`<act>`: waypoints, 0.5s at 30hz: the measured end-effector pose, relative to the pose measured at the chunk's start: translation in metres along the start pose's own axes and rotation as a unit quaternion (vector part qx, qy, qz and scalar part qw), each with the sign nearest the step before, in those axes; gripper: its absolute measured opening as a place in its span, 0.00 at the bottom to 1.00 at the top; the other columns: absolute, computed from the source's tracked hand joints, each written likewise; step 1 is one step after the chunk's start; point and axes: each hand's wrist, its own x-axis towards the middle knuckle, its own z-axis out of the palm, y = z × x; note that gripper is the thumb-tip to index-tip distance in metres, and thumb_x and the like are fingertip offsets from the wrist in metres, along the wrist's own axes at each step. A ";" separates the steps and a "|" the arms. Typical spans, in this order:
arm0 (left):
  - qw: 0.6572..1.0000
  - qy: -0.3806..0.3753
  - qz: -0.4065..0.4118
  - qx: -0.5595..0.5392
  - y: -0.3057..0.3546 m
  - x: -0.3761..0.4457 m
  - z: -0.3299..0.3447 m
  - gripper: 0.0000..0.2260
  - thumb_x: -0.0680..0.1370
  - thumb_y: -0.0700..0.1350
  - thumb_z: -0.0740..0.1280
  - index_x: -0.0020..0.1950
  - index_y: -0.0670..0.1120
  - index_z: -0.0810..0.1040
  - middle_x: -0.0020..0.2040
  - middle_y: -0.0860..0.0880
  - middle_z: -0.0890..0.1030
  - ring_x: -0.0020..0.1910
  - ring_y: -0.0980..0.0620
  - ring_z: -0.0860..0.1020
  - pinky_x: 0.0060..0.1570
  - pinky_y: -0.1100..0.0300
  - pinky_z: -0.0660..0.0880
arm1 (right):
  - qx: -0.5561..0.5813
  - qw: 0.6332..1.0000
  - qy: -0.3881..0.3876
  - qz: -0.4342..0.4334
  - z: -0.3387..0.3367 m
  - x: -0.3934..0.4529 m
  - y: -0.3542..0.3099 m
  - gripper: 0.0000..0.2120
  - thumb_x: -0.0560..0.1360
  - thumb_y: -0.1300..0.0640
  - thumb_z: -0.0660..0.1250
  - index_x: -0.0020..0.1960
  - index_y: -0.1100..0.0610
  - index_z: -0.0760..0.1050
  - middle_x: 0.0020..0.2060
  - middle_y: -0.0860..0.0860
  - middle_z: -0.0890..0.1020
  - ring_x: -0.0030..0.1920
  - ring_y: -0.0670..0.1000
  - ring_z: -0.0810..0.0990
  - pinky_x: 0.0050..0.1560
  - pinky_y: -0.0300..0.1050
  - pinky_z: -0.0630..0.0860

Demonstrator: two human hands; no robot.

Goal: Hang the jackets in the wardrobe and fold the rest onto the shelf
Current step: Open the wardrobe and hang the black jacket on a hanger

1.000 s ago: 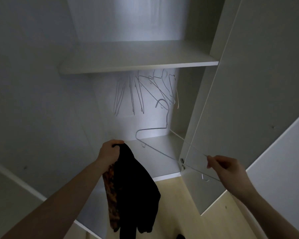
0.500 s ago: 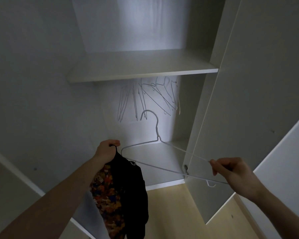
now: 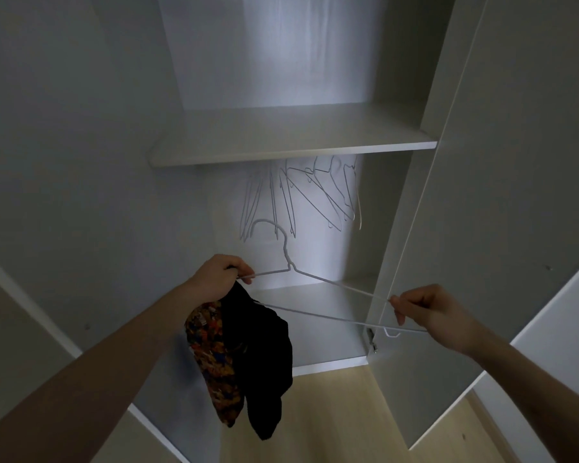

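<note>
Wire hanger (image 3: 315, 289) held level below the shelf (image 3: 291, 152), out in front of the wardrobe opening, hook up and curling left. Long axis: left–right, left end a little higher than the right.

Left hand (image 3: 219, 279) at the hanger's left tip, fingers curled round both the wire end and the top of the jacket (image 3: 258, 355). Jacket dark, with a patterned lining showing, hanging straight down from that fist, below and left of the hanger's middle.

Right hand (image 3: 428, 312) at the hanger's right end, thumb and fingers pinching the upper wire; lower bar passing just under it.

Spare hangers (image 3: 301, 195) hanging under the shelf, behind and above the held one.

Judgement: garment already at the left tip, so left hand nearer; threading likely from that end, right hand steadying the far end. Jacket not yet on the hanger.
</note>
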 end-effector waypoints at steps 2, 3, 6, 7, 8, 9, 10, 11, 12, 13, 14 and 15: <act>1.000 0.016 0.001 0.023 0.002 0.000 -0.006 0.21 0.80 0.31 0.57 0.42 0.49 0.85 0.43 0.49 0.86 0.44 0.54 0.82 0.46 0.68 0.75 | -0.024 1.000 -0.002 -0.001 0.001 0.005 -0.004 0.21 0.80 0.50 0.68 0.29 0.53 0.80 0.23 0.47 0.71 0.27 0.43 0.66 0.33 0.37 0.63; 0.999 0.026 0.004 0.027 0.003 0.000 -0.008 0.21 0.80 0.31 0.57 0.41 0.49 0.85 0.43 0.49 0.86 0.43 0.54 0.82 0.42 0.69 0.75 | -0.055 0.999 0.001 -0.002 0.002 0.007 -0.005 0.21 0.80 0.49 0.68 0.29 0.53 0.80 0.23 0.47 0.70 0.26 0.43 0.66 0.33 0.38 0.64; 0.999 0.036 0.015 0.024 0.011 -0.002 -0.008 0.22 0.81 0.32 0.56 0.41 0.51 0.84 0.40 0.52 0.85 0.39 0.56 0.80 0.37 0.72 0.73 | -0.186 0.982 0.024 -0.032 0.007 0.015 -0.012 0.19 0.83 0.50 0.66 0.34 0.50 0.82 0.28 0.46 0.78 0.31 0.46 0.75 0.41 0.45 0.73; 0.999 0.035 0.023 0.024 0.015 -0.003 -0.007 0.22 0.81 0.32 0.56 0.41 0.51 0.84 0.40 0.52 0.84 0.39 0.55 0.80 0.37 0.72 0.73 | -0.207 0.977 0.033 -0.047 0.009 0.017 -0.016 0.16 0.83 0.52 0.65 0.38 0.49 0.83 0.31 0.45 0.81 0.36 0.45 0.78 0.44 0.46 0.74; 0.999 0.033 0.031 0.023 0.018 -0.003 -0.006 0.21 0.82 0.32 0.56 0.41 0.51 0.84 0.40 0.52 0.84 0.40 0.55 0.80 0.37 0.70 0.73 | -0.212 0.975 0.034 -0.056 0.013 0.020 -0.021 0.13 0.84 0.55 0.64 0.45 0.47 0.84 0.34 0.44 0.81 0.38 0.43 0.78 0.45 0.45 0.74; 0.999 0.031 0.038 0.020 0.023 -0.003 -0.004 0.21 0.82 0.32 0.56 0.42 0.51 0.83 0.40 0.53 0.84 0.41 0.55 0.81 0.39 0.69 0.74 | -0.218 0.974 0.026 -0.062 0.016 0.022 -0.027 0.12 0.84 0.58 0.62 0.54 0.46 0.84 0.37 0.42 0.81 0.39 0.40 0.78 0.45 0.41 0.74; 0.999 0.027 0.045 0.015 0.029 -0.004 -0.002 0.21 0.82 0.32 0.56 0.42 0.51 0.84 0.40 0.54 0.85 0.42 0.55 0.81 0.41 0.68 0.75 | -0.226 0.972 0.013 -0.069 0.022 0.024 -0.032 0.14 0.85 0.60 0.61 0.62 0.45 0.82 0.38 0.40 0.81 0.39 0.38 0.78 0.45 0.35 0.73; 0.998 0.018 0.056 0.010 0.034 -0.006 0.001 0.21 0.82 0.32 0.56 0.42 0.51 0.83 0.40 0.55 0.85 0.43 0.56 0.82 0.43 0.66 0.76 | -0.231 0.970 -0.002 -0.077 0.028 0.026 -0.036 0.16 0.84 0.59 0.61 0.65 0.45 0.80 0.38 0.36 0.81 0.39 0.36 0.78 0.44 0.29 0.70; 0.998 0.006 0.069 0.005 0.040 -0.008 0.004 0.21 0.82 0.32 0.56 0.42 0.51 0.83 0.40 0.55 0.85 0.43 0.57 0.82 0.46 0.66 0.76 | -0.229 0.970 -0.012 -0.086 0.036 0.028 -0.039 0.14 0.84 0.57 0.63 0.64 0.44 0.81 0.37 0.34 0.80 0.38 0.35 0.78 0.43 0.26 0.69; 0.996 -0.005 0.083 0.008 0.045 -0.010 0.006 0.22 0.81 0.31 0.56 0.43 0.51 0.83 0.41 0.55 0.85 0.44 0.58 0.82 0.49 0.65 0.76 | -0.210 0.973 -0.018 -0.095 0.044 0.030 -0.040 0.11 0.84 0.53 0.64 0.59 0.42 0.83 0.35 0.35 0.81 0.37 0.37 0.78 0.41 0.27 0.69; 0.995 -0.012 0.096 0.013 0.049 -0.012 0.007 0.22 0.81 0.30 0.55 0.45 0.51 0.83 0.44 0.54 0.86 0.47 0.59 0.82 0.52 0.65 0.76 | -0.178 0.979 -0.019 -0.093 0.051 0.032 -0.041 0.09 0.84 0.47 0.65 0.55 0.42 0.85 0.35 0.40 0.82 0.34 0.41 0.78 0.39 0.32 0.70; 0.994 -0.016 0.106 0.028 0.050 -0.013 0.006 0.21 0.81 0.30 0.55 0.48 0.50 0.83 0.48 0.54 0.86 0.50 0.59 0.82 0.57 0.65 0.75 | -0.140 0.987 -0.012 -0.083 0.055 0.033 -0.041 0.10 0.82 0.42 0.65 0.51 0.42 0.85 0.33 0.47 0.82 0.30 0.43 0.75 0.37 0.36 0.71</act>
